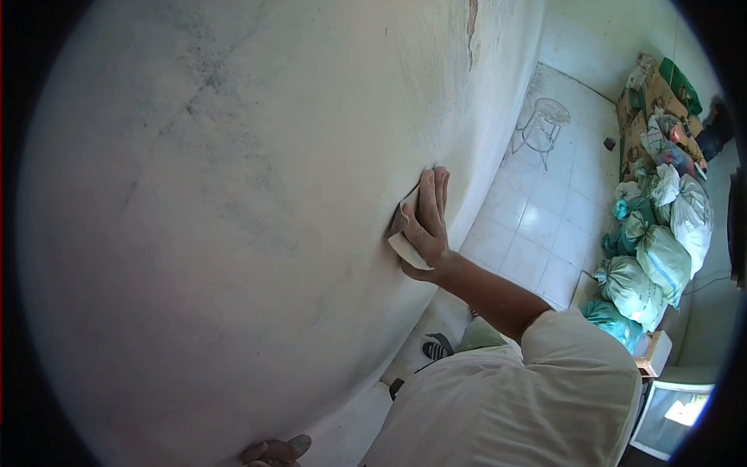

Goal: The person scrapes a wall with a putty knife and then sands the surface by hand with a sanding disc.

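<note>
My right hand (pixel 429 222) presses a folded sheet (pixel 408 252), which looks like sandpaper, against the pale wall (pixel 311 194). Its fingers lie over the sheet, and part of the sheet sticks out below them, pale on one side and brownish on the other. At the bottom edge my left hand (pixel 276 451) is partly in view against the wall, its thumb apart from the fingers and nothing visible in it. Dark smudges mark the wall to the left, and a crack with peeling paint runs near its top.
A round stool (pixel 552 111) stands on the tiled floor (pixel 537 226). Several tied sacks (pixel 663 261) and cardboard boxes (pixel 632 132) are piled along the far side. A framed glass panel (pixel 671 418) is at the lower right. A sandalled foot (pixel 437 347) shows below the wall.
</note>
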